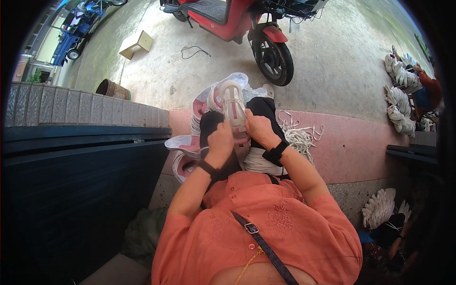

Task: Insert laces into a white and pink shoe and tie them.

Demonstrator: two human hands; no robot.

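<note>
Orange shirt (266, 228) nearest us. Above it, our left hand (221, 142) and right hand (259, 129) both grip pink-white sneaker (232, 104) on lap. Lacing seemingly unfinished; loose white laces (299, 135) right of sneaker.

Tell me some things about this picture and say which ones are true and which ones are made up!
1. Both hands are on a pink and white sports shoe. True: the left hand and the right hand grip it on the lap.
2. A blue scooter is parked right in front. False: the scooter closest in front is red.
3. A heap of white laces lies on the pink ledge. True.
4. The person wears a green shirt. False: the buttoned shirt is orange.
5. A tan cardboard box sits on the concrete ground. True.
</note>
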